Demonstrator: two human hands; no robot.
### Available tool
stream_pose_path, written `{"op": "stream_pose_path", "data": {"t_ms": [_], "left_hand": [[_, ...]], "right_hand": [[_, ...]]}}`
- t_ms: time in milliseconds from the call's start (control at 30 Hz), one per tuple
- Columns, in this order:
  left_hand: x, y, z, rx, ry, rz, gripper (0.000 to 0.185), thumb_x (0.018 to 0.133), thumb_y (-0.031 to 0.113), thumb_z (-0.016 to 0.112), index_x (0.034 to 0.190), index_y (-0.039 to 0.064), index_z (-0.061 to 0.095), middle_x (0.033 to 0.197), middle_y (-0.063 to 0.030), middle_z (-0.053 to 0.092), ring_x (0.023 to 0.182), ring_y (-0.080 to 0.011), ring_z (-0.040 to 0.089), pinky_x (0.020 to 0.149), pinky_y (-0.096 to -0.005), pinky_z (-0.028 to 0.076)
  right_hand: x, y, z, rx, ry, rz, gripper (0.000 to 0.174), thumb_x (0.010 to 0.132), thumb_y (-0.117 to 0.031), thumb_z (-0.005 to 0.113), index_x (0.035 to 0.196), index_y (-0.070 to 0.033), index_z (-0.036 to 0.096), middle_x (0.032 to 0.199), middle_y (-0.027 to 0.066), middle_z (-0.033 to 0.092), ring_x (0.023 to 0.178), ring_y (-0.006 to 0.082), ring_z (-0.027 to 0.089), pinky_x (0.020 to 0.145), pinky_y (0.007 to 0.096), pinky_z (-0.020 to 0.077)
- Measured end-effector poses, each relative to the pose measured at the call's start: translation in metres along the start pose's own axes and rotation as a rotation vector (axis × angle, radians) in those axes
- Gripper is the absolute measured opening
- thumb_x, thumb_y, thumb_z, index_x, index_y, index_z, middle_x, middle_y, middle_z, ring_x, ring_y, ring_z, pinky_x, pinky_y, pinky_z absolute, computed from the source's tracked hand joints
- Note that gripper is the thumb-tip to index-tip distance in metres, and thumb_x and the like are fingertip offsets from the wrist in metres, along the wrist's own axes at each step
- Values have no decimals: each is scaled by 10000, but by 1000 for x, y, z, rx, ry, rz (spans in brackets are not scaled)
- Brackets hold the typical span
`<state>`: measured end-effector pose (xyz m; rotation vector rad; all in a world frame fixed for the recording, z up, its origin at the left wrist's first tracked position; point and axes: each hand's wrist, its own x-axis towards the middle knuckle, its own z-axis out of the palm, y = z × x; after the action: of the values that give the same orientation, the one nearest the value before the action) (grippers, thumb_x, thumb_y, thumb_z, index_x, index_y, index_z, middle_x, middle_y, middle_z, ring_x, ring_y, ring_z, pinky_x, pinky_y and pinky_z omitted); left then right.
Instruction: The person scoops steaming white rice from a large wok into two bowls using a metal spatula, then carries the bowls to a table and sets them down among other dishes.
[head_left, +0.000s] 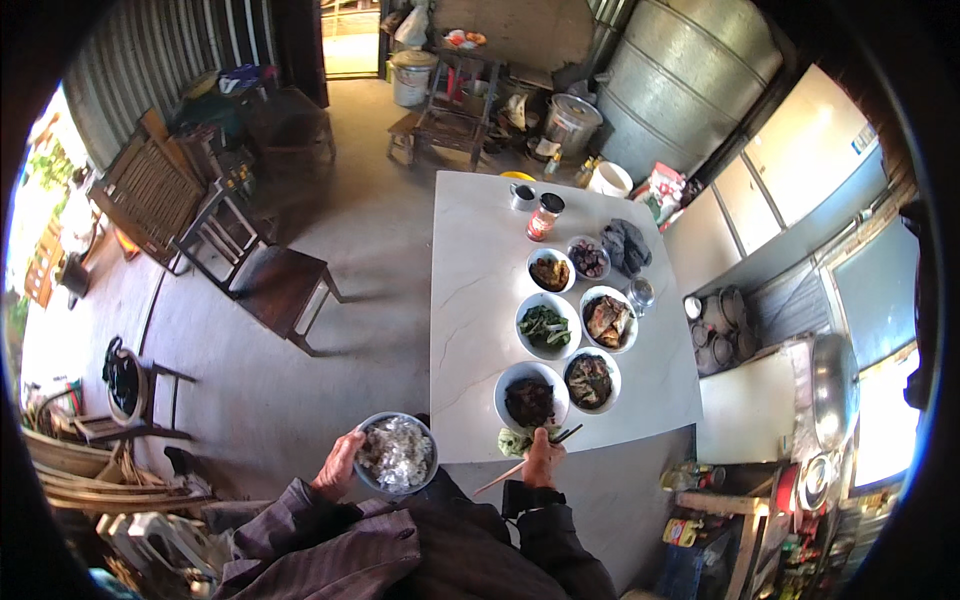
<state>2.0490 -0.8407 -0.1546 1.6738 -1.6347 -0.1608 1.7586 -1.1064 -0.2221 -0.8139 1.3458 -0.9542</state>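
My left hand (339, 463) grips the rim of a bowl of white rice (396, 454) above my lap, left of the table. At the table's near edge, my right hand (543, 459) is closed around a pair of chopsticks (500, 478), which slant up to the right. A crumpled pale green thing (514, 442), cloth or leaf, lies beside its fingers. Just beyond stands a white bowl of dark food (529, 402). Behind it are a bowl of leafy greens (545, 328), a bowl of mixed food (589, 380), a bowl of pale pieces (608, 321) and a smaller bowl of yellowish-brown food (550, 271).
The white marbled table (472, 300) also bears a dark-lidded jar (545, 216), a metal mug (523, 197), a bowl of dark round pieces (589, 257), a dark grey cloth (626, 246) and a small glass (640, 291). Leftward stands a wooden chair (277, 289). A cabinet (772, 180) flanks the right.
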Motion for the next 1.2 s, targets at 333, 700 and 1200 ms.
{"op": "stream_pose_path", "data": {"t_ms": [333,700,1200], "left_hand": [[183,-39,-9,-665,-391,-625,466,960,381,454,1167,-26,545,1003,-78,636,927,-152,568,830,-319,469],[249,-112,37,-874,-495,-743,438,984,353,436,1183,-13,572,1020,-74,631,965,-152,537,873,-330,441],[351,-197,92,-1061,-833,-700,471,981,307,507,1366,37,491,1025,8,630,792,-43,504,697,-208,416]], "right_hand": [[15,-15,33,-124,222,32,196,802,-155,687,794,6,576,696,-14,536,611,102,452,544,320,388],[6,-18,54,-107,163,6,134,807,-109,635,856,12,667,765,-36,598,626,59,489,536,249,401],[-39,-43,108,74,723,109,157,829,-111,634,874,33,677,776,28,644,607,127,589,548,277,484]]}}
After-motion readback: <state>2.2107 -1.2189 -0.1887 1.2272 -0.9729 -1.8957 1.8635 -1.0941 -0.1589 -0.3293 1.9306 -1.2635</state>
